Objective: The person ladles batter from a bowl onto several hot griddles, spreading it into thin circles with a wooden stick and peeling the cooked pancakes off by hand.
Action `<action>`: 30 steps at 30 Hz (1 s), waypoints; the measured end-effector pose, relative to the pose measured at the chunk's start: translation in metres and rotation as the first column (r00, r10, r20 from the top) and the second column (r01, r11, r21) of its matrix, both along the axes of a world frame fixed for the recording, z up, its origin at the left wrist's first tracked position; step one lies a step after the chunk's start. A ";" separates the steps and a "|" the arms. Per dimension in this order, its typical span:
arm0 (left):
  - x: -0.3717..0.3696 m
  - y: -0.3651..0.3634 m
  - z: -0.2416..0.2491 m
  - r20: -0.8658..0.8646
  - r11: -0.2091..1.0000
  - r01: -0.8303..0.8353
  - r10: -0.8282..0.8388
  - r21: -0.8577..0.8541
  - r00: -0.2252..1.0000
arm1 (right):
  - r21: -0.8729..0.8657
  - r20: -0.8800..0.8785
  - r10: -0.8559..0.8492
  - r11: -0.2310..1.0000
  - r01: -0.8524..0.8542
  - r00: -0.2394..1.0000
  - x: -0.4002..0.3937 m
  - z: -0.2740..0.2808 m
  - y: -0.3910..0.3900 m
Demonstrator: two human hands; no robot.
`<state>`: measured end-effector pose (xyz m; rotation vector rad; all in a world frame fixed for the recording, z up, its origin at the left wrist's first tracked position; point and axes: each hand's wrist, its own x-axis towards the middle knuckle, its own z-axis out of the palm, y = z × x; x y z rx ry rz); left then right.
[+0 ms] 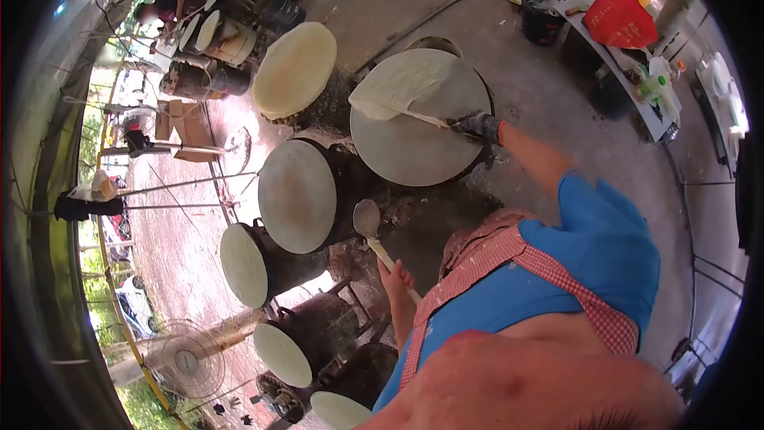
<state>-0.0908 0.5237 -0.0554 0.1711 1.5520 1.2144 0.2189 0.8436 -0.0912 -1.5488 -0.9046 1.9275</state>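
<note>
My right hand (477,125), in a dark glove, is closed on a thin wooden stick (426,119). The stick's far end meets the pale batter sheet (402,84), which covers the upper part of a large round griddle (418,155). In my bare left hand (395,277) is a long-handled ladle (367,219), its bowl raised left of my body. Nearest the ladle is another round griddle (297,197) with a thin whitish coat. Beyond it, a pale yellowish round sheet (295,70) covers a further griddle.
Several more coated griddles, including one (244,266) and another (283,354), stand on drums to my left. A fan (185,361) is at lower left. A black bucket (543,14) and a table with a red bag (619,12) stand at right. Another person (167,8) is far back.
</note>
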 end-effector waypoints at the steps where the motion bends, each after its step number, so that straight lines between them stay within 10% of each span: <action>1: 0.002 -0.005 -0.001 0.049 1.000 0.006 -0.006 0.005 0.999 | -0.016 -0.034 -0.011 1.000 0.011 0.999 0.011 0.006 0.003; 7: 0.018 -0.029 0.001 0.151 0.998 -0.056 0.062 -0.039 0.987 | 0.014 -0.083 -0.026 1.000 0.027 0.996 0.020 0.012 0.039; 12: 0.023 -0.037 -0.007 0.246 0.988 -0.149 0.154 -0.039 0.957 | 0.156 0.133 0.394 0.898 -0.411 0.910 0.035 -0.052 0.028; 18: 0.033 -0.040 -0.002 0.231 0.969 -0.234 0.248 -0.083 0.941 | 0.093 0.017 0.195 0.976 -0.195 0.981 0.019 -0.045 0.094; 23: 0.039 -0.038 -0.003 0.246 0.940 -0.330 0.342 -0.089 0.907 | -0.055 0.321 0.585 0.797 -0.601 0.745 0.020 0.031 0.040; 30: 0.044 -0.047 0.011 0.197 0.895 -0.425 0.445 -0.139 0.873 | 0.318 0.150 0.357 0.866 -0.387 0.922 -0.004 -0.028 0.122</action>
